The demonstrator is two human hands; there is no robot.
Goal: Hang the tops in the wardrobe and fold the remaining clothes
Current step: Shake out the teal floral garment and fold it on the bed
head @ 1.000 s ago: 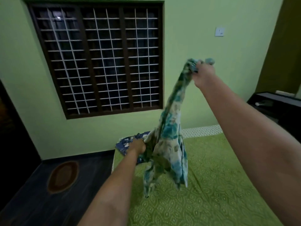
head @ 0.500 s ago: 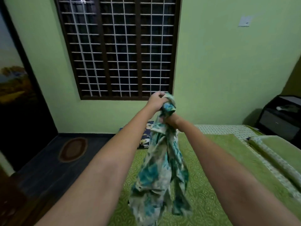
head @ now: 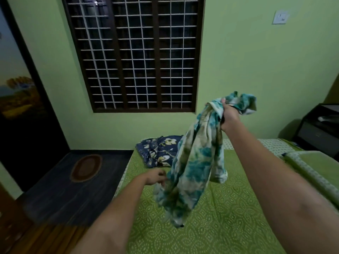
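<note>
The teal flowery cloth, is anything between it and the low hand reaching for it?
Nothing visible. The left hand is beside the hanging teal flowery cloth, its fingers at the cloth's lower edge; contact is too blurred to tell. The right hand grips the top. The navy floral cloth lies behind.

A teal floral garment [head: 196, 162] is gripped aloft by the right hand [head: 229, 116] above the bed [head: 229, 226], its lower edge touched by the left hand [head: 156, 177].

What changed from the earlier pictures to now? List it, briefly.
The left hand let go of the top of the teal floral garment and dropped to its lower edge. The right hand rose to the right, lifting the bunched cloth. Unchanged: the right hand's grip, the navy floral cloth on the bed.
</note>
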